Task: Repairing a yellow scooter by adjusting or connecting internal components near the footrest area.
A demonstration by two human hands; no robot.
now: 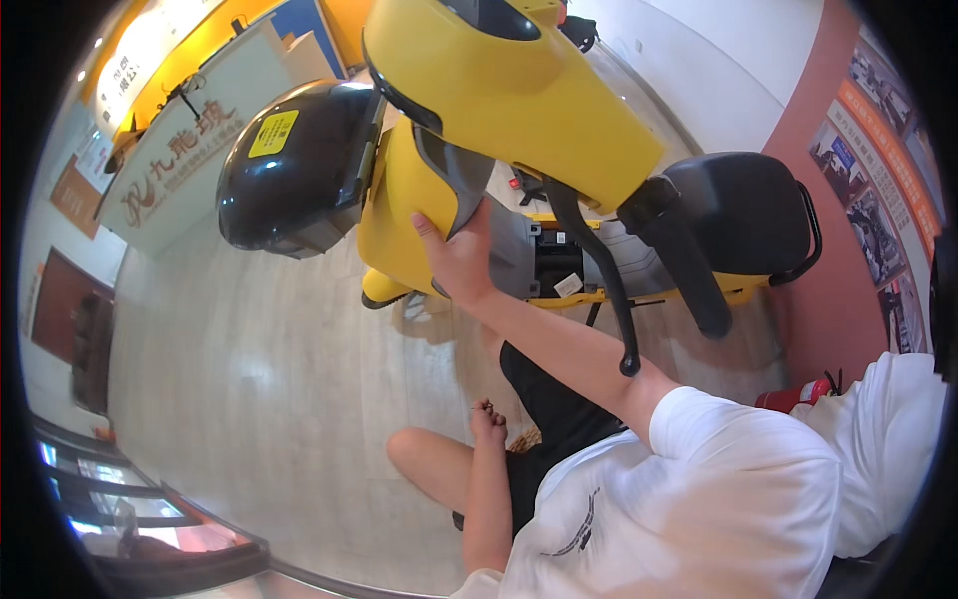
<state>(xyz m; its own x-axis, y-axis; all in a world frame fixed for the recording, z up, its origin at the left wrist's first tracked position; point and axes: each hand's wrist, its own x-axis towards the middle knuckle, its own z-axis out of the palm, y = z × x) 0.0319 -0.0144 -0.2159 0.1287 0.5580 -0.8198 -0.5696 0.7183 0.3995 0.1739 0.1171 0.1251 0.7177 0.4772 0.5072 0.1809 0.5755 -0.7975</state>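
Note:
A yellow electric scooter [559, 90] stands before me with its handlebar turned across the view. My right hand [464, 255] is closed around the edge of its yellow front panel [399, 185]; the thumb lies on the outer face and the other fingers are mostly hidden. Near my bent knee, my left hand [489, 421] is held low with the fingers curled. Something small and dark may be in it, too small to name. An uncovered compartment [559, 262] in the scooter's floor shows black parts and a white label. The brake lever [609, 275] and black grip [699, 285] hang above my right forearm.
A glossy black box [294, 170] is fixed at the scooter's front. The black seat [733, 215] is at the right, near a pink wall with posters [868, 220]. A red fire extinguisher [793, 396] stands beside my shoulder. A white counter [190, 150] is far left.

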